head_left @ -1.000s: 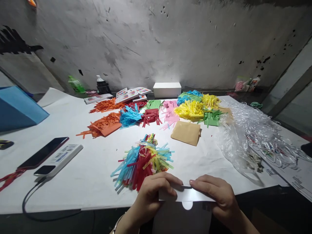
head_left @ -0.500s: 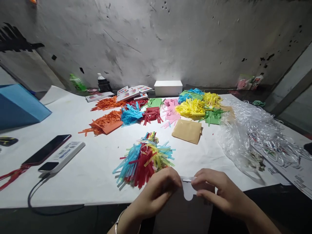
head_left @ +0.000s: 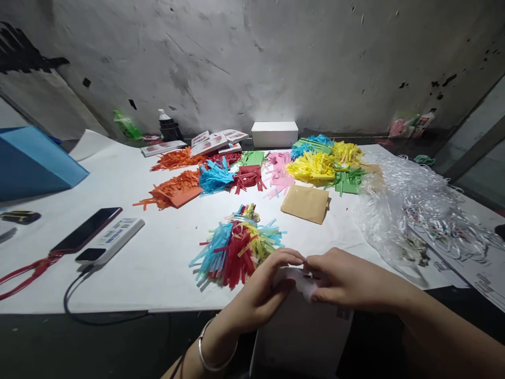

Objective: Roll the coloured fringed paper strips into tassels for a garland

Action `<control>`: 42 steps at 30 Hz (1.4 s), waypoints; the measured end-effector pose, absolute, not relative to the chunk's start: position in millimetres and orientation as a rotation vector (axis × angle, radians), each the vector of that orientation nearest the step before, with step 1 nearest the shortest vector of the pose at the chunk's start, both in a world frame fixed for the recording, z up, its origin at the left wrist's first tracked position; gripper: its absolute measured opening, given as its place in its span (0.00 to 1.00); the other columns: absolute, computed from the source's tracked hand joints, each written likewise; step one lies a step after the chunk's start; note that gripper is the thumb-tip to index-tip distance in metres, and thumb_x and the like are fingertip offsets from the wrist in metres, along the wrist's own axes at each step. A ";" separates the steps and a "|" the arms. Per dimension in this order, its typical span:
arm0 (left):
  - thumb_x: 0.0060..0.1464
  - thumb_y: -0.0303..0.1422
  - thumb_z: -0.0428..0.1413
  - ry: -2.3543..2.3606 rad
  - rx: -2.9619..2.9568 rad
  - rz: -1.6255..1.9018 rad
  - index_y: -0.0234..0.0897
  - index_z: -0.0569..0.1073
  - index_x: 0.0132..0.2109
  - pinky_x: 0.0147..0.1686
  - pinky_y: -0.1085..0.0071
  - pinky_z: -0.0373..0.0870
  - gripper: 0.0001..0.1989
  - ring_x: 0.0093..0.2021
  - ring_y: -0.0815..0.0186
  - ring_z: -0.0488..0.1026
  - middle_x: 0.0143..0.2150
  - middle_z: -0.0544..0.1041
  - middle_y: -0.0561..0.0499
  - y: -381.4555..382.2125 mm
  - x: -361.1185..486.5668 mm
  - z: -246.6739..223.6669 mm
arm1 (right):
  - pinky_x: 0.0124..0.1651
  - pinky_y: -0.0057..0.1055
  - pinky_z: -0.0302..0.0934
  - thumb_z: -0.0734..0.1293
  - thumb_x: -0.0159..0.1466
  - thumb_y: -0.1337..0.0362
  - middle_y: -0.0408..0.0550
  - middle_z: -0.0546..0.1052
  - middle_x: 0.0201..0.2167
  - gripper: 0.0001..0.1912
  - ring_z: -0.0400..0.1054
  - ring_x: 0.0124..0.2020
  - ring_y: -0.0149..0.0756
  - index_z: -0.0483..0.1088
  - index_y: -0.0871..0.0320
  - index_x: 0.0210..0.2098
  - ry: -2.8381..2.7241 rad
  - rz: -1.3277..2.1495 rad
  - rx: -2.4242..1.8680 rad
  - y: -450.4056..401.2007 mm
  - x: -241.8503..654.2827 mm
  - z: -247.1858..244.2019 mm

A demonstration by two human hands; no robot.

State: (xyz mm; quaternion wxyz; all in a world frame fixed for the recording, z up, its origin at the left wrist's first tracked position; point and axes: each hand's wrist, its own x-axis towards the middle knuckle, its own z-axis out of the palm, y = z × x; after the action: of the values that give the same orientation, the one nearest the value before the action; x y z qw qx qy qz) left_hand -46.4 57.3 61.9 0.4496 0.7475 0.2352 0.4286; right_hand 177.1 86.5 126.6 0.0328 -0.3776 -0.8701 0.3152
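Observation:
Low at the table's front edge, a white cardboard box (head_left: 303,337) stands below my hands, its upper end between them. My left hand (head_left: 268,289) has its fingers bent over the left side of the pale top flap (head_left: 300,281). From the other side my right hand (head_left: 343,279) pinches the flap, fingertips close to those of the left. The fingers cover part of the flap. Just beyond my left hand lies a tassel bundle (head_left: 239,247) of red, blue and yellow paper strips.
Behind lie fringed paper pieces, such as an orange one (head_left: 177,189) and a yellow one (head_left: 311,167). A folded brown paper (head_left: 305,204) sits mid-table. Clear plastic and white cords (head_left: 426,200) heap at right; a phone (head_left: 87,230) and power bank (head_left: 112,242) lie left.
My right hand has come in over the flap, closer to my left hand. The flap's rounded tab, plain before, is now bent and partly covered. The view has shifted slightly.

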 end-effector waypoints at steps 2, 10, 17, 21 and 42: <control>0.67 0.25 0.48 0.595 1.842 1.066 0.46 0.64 0.60 0.62 0.63 0.60 0.18 0.61 0.59 0.63 0.57 0.68 0.46 57.6 -46.1 62.2 | 0.29 0.25 0.47 0.68 0.58 0.71 0.39 0.69 0.27 0.04 0.61 0.28 0.28 0.68 0.59 0.32 -2.688 0.931 -1.113 87.7 175.1 127.8; 0.71 0.35 0.47 0.727 1.679 1.038 0.44 0.65 0.56 0.49 0.70 0.66 0.10 0.49 0.64 0.70 0.52 0.69 0.49 60.5 -40.0 55.1 | 0.28 0.24 0.48 0.69 0.58 0.68 0.38 0.68 0.27 0.09 0.61 0.28 0.29 0.67 0.58 0.38 -2.733 0.972 -1.107 87.6 172.9 119.7; 0.70 0.38 0.47 0.932 1.771 0.906 0.41 0.64 0.54 0.37 0.70 0.64 0.10 0.32 0.67 0.65 0.35 0.70 0.54 60.8 -38.3 58.4 | 0.29 0.28 0.47 0.67 0.62 0.68 0.48 0.76 0.32 0.04 0.67 0.30 0.35 0.69 0.60 0.37 -2.908 0.755 -1.204 92.0 167.5 121.3; 0.70 0.37 0.46 0.971 1.795 0.882 0.40 0.63 0.53 0.36 0.70 0.64 0.09 0.31 0.67 0.66 0.34 0.70 0.54 60.9 -37.5 59.7 | 0.29 0.25 0.50 0.74 0.61 0.61 0.42 0.74 0.30 0.11 0.65 0.30 0.32 0.70 0.60 0.37 -2.824 1.060 -1.173 100.7 170.8 124.8; 0.68 0.32 0.48 1.026 1.859 0.942 0.41 0.65 0.50 0.46 0.66 0.68 0.06 0.44 0.61 0.74 0.44 0.76 0.48 64.6 -34.4 58.9 | 0.31 0.24 0.54 0.70 0.61 0.66 0.40 0.71 0.29 0.10 0.63 0.29 0.30 0.69 0.59 0.42 -2.617 1.090 -1.039 99.3 179.6 111.3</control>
State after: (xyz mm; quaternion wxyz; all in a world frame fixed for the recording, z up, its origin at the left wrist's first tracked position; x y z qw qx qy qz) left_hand -34.4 64.6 58.9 0.3979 0.7341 0.4053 0.3721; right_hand 179.6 99.3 111.3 0.0612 -0.3435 -0.8652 0.3603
